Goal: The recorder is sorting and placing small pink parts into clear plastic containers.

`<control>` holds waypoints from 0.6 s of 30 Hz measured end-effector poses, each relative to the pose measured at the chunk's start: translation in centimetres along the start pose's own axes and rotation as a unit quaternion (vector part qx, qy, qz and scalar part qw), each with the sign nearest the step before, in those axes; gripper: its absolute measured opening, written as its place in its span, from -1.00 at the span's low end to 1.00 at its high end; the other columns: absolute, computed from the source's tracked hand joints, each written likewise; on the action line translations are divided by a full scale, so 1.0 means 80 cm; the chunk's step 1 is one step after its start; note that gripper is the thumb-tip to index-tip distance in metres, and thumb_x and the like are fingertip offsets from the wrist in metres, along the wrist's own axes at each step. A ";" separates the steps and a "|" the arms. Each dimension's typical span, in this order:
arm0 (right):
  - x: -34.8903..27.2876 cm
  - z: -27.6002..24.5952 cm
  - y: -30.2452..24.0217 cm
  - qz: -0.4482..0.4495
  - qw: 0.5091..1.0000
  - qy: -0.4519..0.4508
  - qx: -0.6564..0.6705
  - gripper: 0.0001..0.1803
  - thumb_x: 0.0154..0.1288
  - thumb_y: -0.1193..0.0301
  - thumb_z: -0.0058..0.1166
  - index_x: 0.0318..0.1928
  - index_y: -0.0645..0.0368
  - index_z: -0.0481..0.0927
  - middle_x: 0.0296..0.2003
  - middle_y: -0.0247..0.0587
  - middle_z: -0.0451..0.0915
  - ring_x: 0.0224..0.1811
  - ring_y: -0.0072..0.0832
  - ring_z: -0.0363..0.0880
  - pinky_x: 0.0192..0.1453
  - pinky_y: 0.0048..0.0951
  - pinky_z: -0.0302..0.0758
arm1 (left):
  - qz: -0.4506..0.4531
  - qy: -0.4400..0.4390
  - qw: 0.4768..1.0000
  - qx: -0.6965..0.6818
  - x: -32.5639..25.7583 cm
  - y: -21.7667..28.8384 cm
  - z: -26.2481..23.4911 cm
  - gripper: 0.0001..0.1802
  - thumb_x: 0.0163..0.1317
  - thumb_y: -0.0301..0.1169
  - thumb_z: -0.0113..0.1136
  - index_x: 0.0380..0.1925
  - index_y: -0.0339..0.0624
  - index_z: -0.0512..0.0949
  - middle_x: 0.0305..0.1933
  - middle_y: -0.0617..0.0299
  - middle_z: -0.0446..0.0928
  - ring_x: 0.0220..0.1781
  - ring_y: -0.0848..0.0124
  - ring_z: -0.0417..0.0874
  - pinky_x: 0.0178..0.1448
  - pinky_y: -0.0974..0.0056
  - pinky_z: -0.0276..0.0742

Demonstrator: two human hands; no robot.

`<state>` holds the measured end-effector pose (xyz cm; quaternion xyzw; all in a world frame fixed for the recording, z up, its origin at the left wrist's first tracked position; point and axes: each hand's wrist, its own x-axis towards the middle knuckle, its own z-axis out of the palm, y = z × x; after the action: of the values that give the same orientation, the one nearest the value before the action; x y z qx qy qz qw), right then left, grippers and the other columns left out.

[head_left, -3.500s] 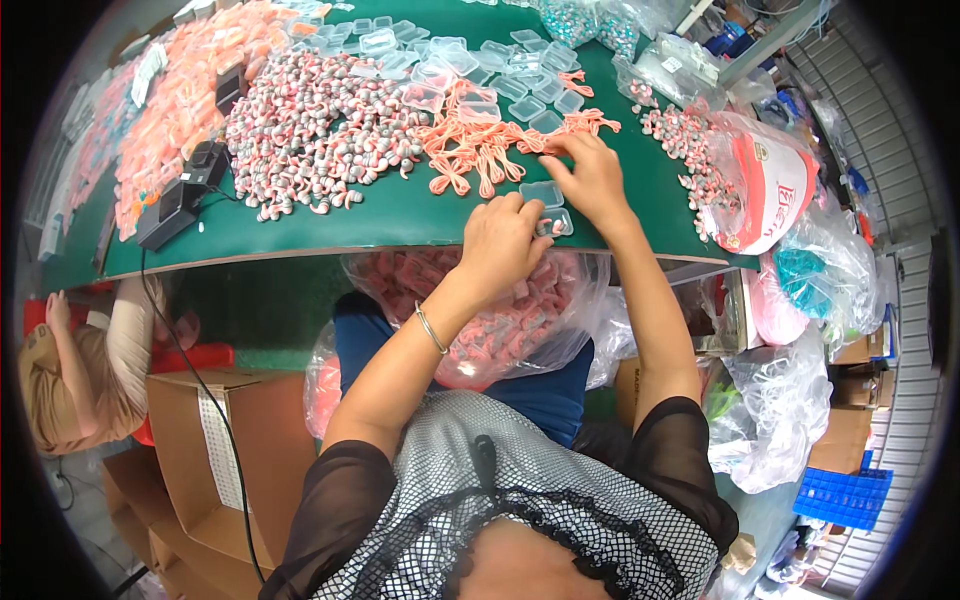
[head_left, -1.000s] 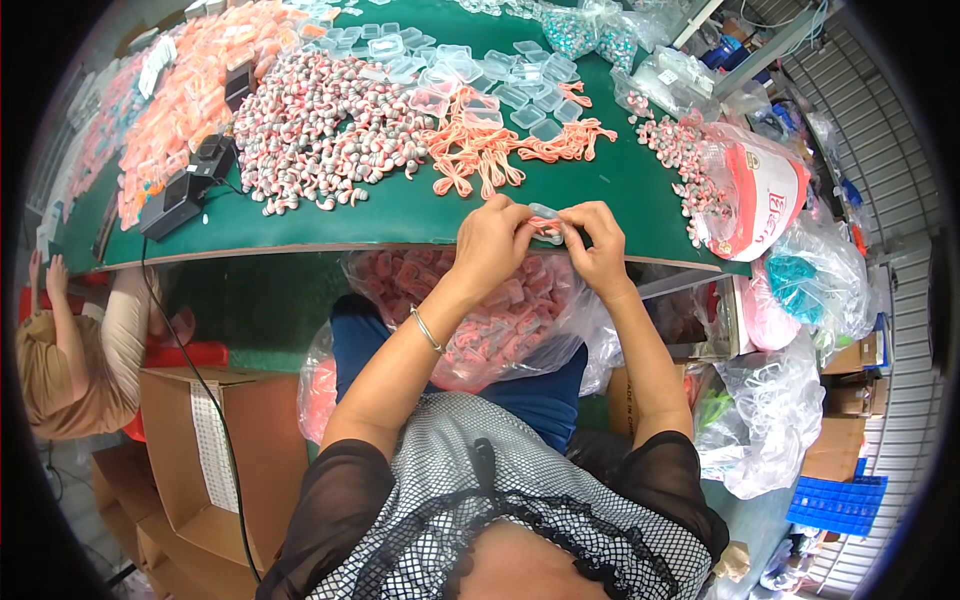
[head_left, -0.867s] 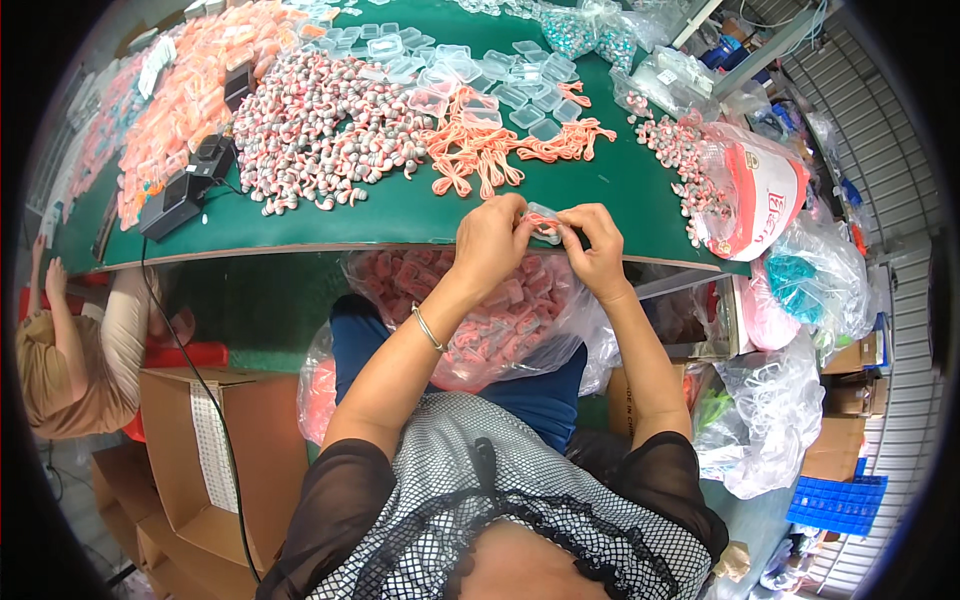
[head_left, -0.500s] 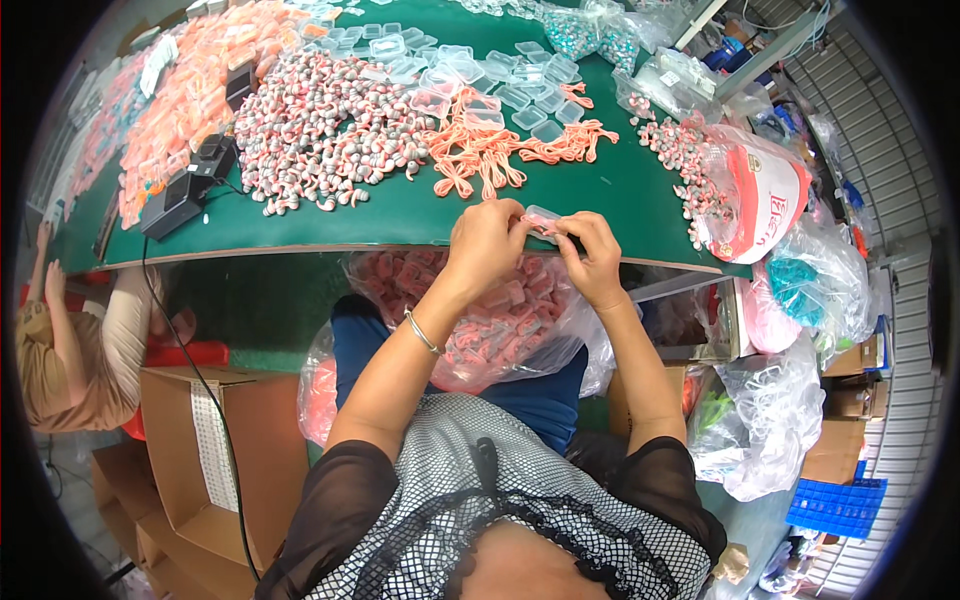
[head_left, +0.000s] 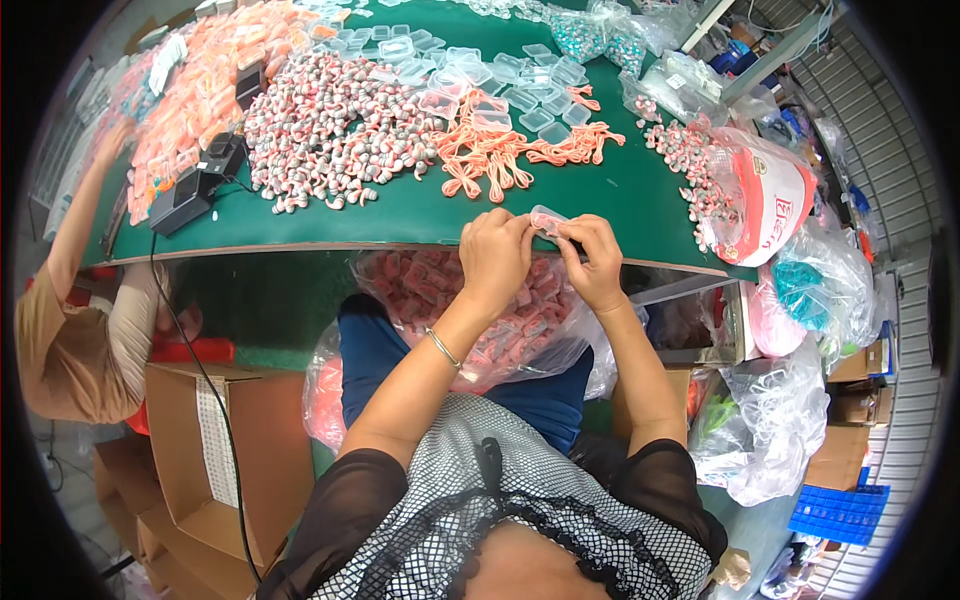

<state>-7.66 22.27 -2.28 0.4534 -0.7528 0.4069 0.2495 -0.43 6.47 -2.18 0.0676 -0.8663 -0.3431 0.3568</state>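
Observation:
Over the front edge of the green table, a small clear plastic case with something pinkish-orange inside is held between my two hands. My left hand pinches its left end with thumb and fingers. The right end is gripped by my right hand; whether the lid is fully closed is too small to tell. Just beyond lie bundled orange cords, with empty clear cases behind them. To their left spreads a heap of small pink-and-grey rounded pieces. Below the table edge, a clear bag holds many filled pink cases.
A red-and-white sack spills more small pieces at the table's right. Black power adapters and a cable sit on the left. An open cardboard box stands left of my legs. Another person's arm reaches over the far-left table end.
My hands and the case have shifted only slightly, and more of the case shows now. The other person's arm has reached forward onto the table. The view has moved a little.

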 end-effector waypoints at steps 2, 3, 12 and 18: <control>0.000 0.001 0.000 0.001 1.000 0.003 0.009 -0.74 0.02 0.67 0.30 -0.24 0.20 0.63 -0.28 -0.17 0.58 -0.18 -0.20 0.59 -0.10 -0.26 0.55 | 0.007 0.014 1.000 0.016 0.002 0.000 0.000 -0.84 0.08 -0.31 0.40 -0.40 -0.16 0.72 -0.46 0.12 0.61 -0.40 0.12 0.66 -0.29 0.06 0.52; 0.000 0.000 0.000 0.001 1.000 0.003 0.008 -0.74 0.02 0.67 0.30 -0.24 0.20 0.63 -0.28 -0.17 0.58 -0.18 -0.20 0.59 -0.10 -0.26 0.55 | -0.014 -0.008 1.000 0.009 0.006 0.000 -0.001 -0.84 0.07 -0.32 0.41 -0.42 -0.16 0.72 -0.46 0.12 0.61 -0.40 0.12 0.66 -0.29 0.07 0.52; 0.000 -0.004 0.000 -0.008 1.000 -0.014 0.003 -0.78 0.06 0.66 0.24 -0.24 0.19 0.64 -0.27 -0.16 0.58 -0.16 -0.18 0.58 -0.05 -0.23 0.55 | -0.074 -0.023 0.997 -0.018 0.009 0.000 0.006 -0.85 0.01 -0.33 0.44 -0.50 -0.15 0.70 -0.48 0.14 0.61 -0.43 0.15 0.65 -0.31 0.10 0.49; -0.001 -0.003 0.000 -0.002 1.000 -0.016 0.004 -0.76 0.06 0.66 0.22 -0.22 0.19 0.65 -0.26 -0.17 0.59 -0.15 -0.17 0.58 -0.03 -0.22 0.54 | -0.048 -0.003 0.999 -0.019 -0.005 0.003 0.009 -0.84 0.04 -0.33 0.41 -0.39 -0.13 0.71 -0.39 0.19 0.61 -0.26 0.20 0.62 -0.18 0.10 0.38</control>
<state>-7.63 22.48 -2.20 0.4621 -0.7541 0.4021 0.2368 -0.59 7.20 -2.65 0.1009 -0.8561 -0.3767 0.3391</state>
